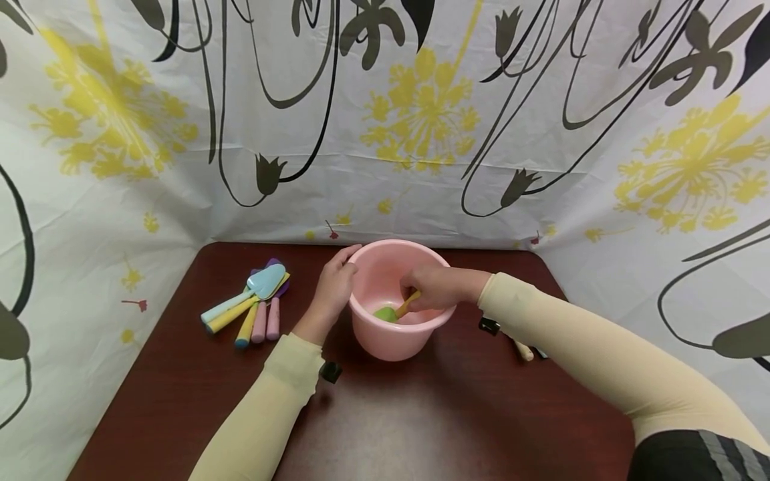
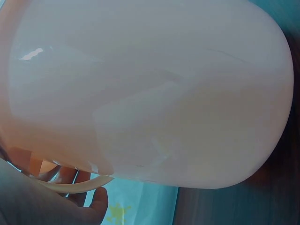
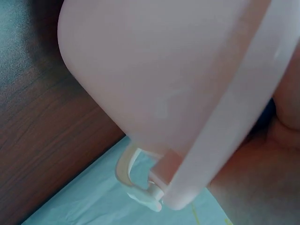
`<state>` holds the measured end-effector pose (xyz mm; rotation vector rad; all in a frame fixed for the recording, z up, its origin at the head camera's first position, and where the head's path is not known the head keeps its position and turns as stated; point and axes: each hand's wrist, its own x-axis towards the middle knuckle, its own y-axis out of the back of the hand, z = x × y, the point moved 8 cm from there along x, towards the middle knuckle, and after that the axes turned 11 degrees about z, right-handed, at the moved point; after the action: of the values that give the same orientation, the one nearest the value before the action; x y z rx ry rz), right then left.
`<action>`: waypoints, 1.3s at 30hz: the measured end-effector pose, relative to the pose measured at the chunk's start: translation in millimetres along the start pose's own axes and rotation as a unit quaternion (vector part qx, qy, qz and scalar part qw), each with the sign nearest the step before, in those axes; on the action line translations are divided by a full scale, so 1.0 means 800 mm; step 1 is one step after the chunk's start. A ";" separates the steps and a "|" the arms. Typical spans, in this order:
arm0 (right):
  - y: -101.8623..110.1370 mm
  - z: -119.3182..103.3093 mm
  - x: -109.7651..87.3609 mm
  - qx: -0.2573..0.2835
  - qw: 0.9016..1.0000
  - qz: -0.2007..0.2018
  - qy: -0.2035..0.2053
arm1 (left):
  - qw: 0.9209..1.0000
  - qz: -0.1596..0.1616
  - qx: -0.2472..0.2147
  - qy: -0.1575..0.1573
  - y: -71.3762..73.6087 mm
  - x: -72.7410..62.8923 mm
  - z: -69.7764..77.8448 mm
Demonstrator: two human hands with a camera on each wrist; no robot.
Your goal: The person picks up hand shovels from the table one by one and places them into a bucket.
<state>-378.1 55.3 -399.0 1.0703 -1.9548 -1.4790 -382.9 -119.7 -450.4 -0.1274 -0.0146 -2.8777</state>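
A pink plastic bucket point(image 1: 385, 342) stands near the back middle of the brown table. At its left rim, my left hand point(image 1: 333, 284) holds on; in the left wrist view, the curled fingers point(image 2: 99, 201) lie around the cream bail handle point(image 2: 77, 187) beside the rim. My right hand point(image 1: 430, 286) reaches over the right rim and grips the yellow handle of a small toy shovel point(image 1: 387, 314). Its green blade points down inside the bucket. The right wrist view shows mostly the bucket's outer wall point(image 3: 140, 70); the shovel's far end is hidden there.
Several toy shovels lie in a pile on the left, with a light blue shovel point(image 1: 267, 281) on top and yellow and pink handles fanned toward me. A beige handle point(image 1: 525, 351) sticks out under my right forearm. A patterned white cloth point(image 1: 415, 200) rises behind the table.
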 end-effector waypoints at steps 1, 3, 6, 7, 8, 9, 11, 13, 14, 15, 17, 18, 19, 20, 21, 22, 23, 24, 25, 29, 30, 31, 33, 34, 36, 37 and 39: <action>-0.001 0.001 0.000 -0.001 1.000 0.000 -0.001 | 1.000 -0.001 -0.001 0.001 0.000 0.000 0.000; -0.004 0.003 0.001 -0.005 1.000 -0.002 -0.001 | 1.000 -0.001 -0.003 0.002 -0.001 0.000 0.000; -0.007 0.004 0.001 -0.007 1.000 -0.007 -0.002 | 1.000 -0.002 -0.009 0.003 -0.001 0.000 0.000; -0.008 0.004 0.001 -0.007 1.000 -0.010 -0.004 | 1.000 -0.003 -0.012 0.004 -0.001 -0.001 0.000; -0.009 0.004 0.001 -0.007 1.000 -0.013 -0.006 | 1.000 -0.002 -0.013 0.004 -0.001 -0.001 0.000; -0.009 0.004 0.001 -0.007 1.000 -0.015 -0.007 | 1.000 -0.002 -0.015 0.003 -0.001 -0.001 0.000; -0.010 0.005 0.001 -0.006 1.000 -0.017 -0.011 | 1.000 -0.002 -0.018 0.004 -0.001 0.000 0.000; -0.010 0.005 0.001 -0.007 1.000 -0.017 -0.013 | 1.000 -0.002 -0.020 0.005 -0.001 0.000 0.000; -0.010 0.005 0.001 -0.008 1.000 -0.017 -0.015 | 1.000 -0.001 -0.020 0.005 -0.002 0.000 0.000; -0.011 0.005 0.001 -0.010 1.000 -0.017 -0.016 | 1.000 -0.001 -0.020 0.006 -0.002 0.000 0.000; -0.012 0.006 0.001 -0.015 1.000 -0.016 -0.017 | 1.000 -0.002 -0.020 0.006 -0.002 0.000 0.000; -0.012 0.006 0.001 -0.017 1.000 -0.016 -0.015 | 1.000 -0.003 -0.019 0.006 -0.002 0.000 0.000; -0.012 0.006 0.001 -0.020 1.000 -0.017 -0.014 | 1.000 -0.003 -0.018 0.006 -0.002 0.000 0.000; -0.013 0.006 0.001 -0.024 0.999 -0.019 -0.014 | 1.000 -0.003 -0.018 0.006 -0.002 0.000 0.000; -0.013 0.006 0.001 -0.026 0.999 -0.020 -0.014 | 1.000 -0.003 -0.017 0.006 -0.002 0.000 0.000; -0.013 0.005 0.001 -0.028 0.999 -0.023 -0.015 | 1.000 -0.002 -0.015 0.006 -0.002 0.000 0.000; -0.013 0.004 0.001 -0.031 0.999 -0.026 -0.016 | 1.000 -0.001 -0.014 0.007 -0.002 0.001 -0.001; -0.013 0.004 0.001 -0.034 0.999 -0.030 -0.019 | 1.000 -0.001 -0.013 0.007 -0.002 0.001 -0.002; -0.013 0.004 0.000 -0.037 0.998 -0.033 -0.022 | 1.000 0.000 -0.012 0.007 -0.002 0.001 -0.002; -0.017 0.005 0.001 -0.057 0.997 -0.048 -0.026 | 1.000 0.001 -0.011 0.008 -0.002 0.001 -0.003; -0.018 0.005 0.001 -0.062 0.996 -0.051 -0.024 | 1.000 0.001 -0.012 0.008 -0.002 0.001 -0.003; -0.019 0.005 0.001 -0.068 0.996 -0.055 -0.021 | 1.000 0.002 -0.012 0.008 -0.002 0.001 -0.003; -0.021 0.004 0.002 -0.075 0.995 -0.060 -0.018 | 1.000 0.002 -0.014 0.007 -0.002 0.000 -0.002; -0.021 0.003 0.002 -0.079 0.995 -0.062 -0.016 | 1.000 0.002 -0.015 0.007 -0.002 0.000 -0.002; -0.022 0.002 0.002 -0.082 0.994 -0.065 -0.014 | 1.000 0.000 -0.018 0.008 -0.002 -0.001 -0.002; -0.022 0.002 0.002 -0.084 0.994 -0.066 -0.016 | 1.000 -0.001 -0.020 0.008 -0.002 -0.001 -0.001; -0.023 0.003 0.002 -0.088 0.994 -0.068 -0.017 | 1.000 -0.002 -0.022 0.007 -0.002 -0.001 -0.001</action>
<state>-375.1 53.3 -417.1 1.1233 -1.7659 -1.7175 -382.3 -117.5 -451.0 -0.1142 0.0501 -2.8831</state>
